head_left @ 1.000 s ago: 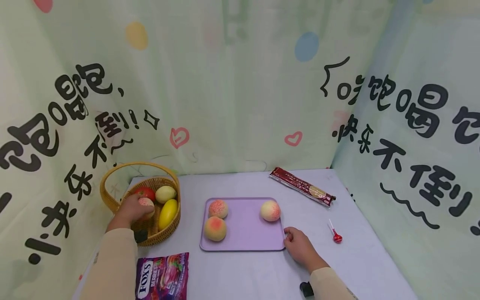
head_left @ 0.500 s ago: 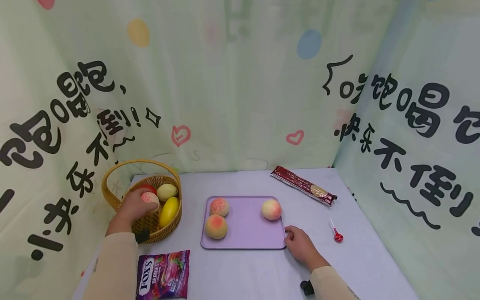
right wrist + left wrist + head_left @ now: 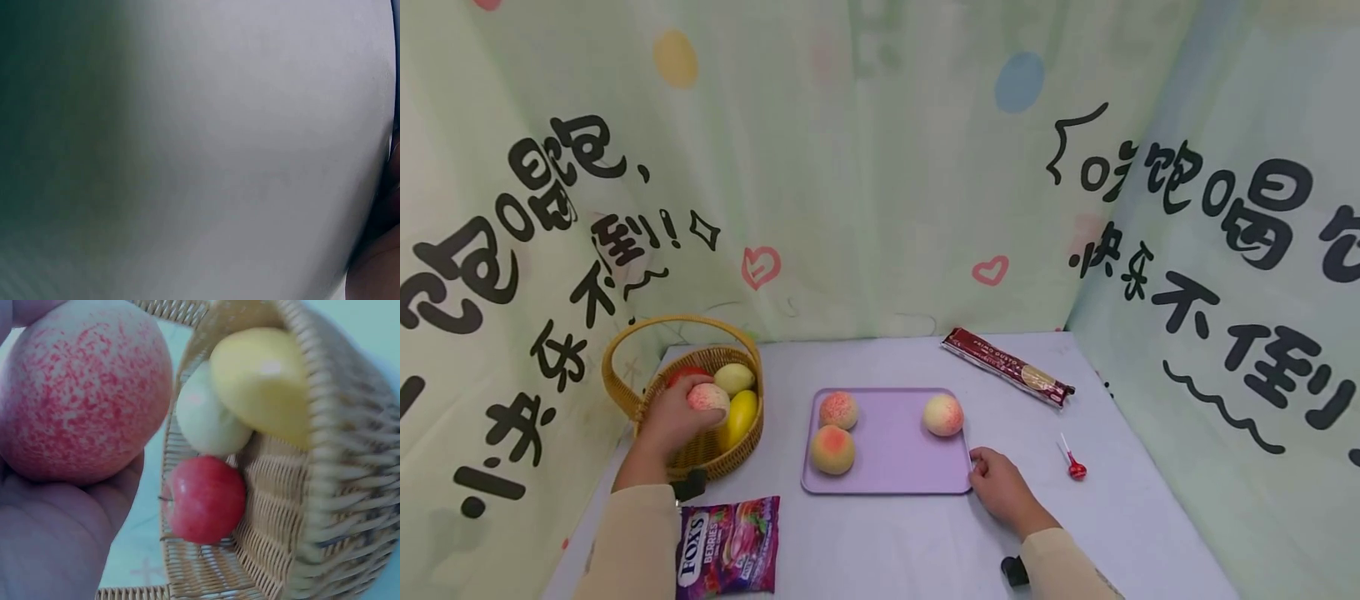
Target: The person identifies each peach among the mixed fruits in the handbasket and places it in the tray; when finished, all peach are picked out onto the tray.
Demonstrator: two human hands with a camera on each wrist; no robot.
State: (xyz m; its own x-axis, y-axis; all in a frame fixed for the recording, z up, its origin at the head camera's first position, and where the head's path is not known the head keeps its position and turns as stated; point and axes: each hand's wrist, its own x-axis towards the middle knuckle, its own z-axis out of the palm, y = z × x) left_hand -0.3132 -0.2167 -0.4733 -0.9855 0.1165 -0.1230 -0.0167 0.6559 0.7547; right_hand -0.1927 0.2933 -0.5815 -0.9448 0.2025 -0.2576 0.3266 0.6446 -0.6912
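Observation:
In the head view my left hand (image 3: 672,423) grips a red-speckled peach (image 3: 708,402) over the wicker basket (image 3: 747,446). The left wrist view shows this peach (image 3: 87,394) large in the palm, apart from the fruit below. Inside the basket lie a red apple (image 3: 206,500), a pale green round fruit (image 3: 209,415) and a yellow oval fruit (image 3: 265,381). My right hand (image 3: 1003,490) pinches the right edge of the lilac tray (image 3: 895,467). Three peaches rest on it: two at the left (image 3: 832,450) and one at the right (image 3: 943,415). The right wrist view is mostly blurred.
A purple candy bag (image 3: 730,546) lies in front of the basket. Behind the tray to the right is a long maroon snack packet (image 3: 1007,367), with a red lollipop (image 3: 1077,470) nearer. The basket's tall handle (image 3: 681,320) arches up, and printed curtains (image 3: 880,208) enclose the table.
My left hand has lifted the speckled peach up and slightly right from inside the basket. The right hand stays at the tray's edge, and the tray has not moved on the table.

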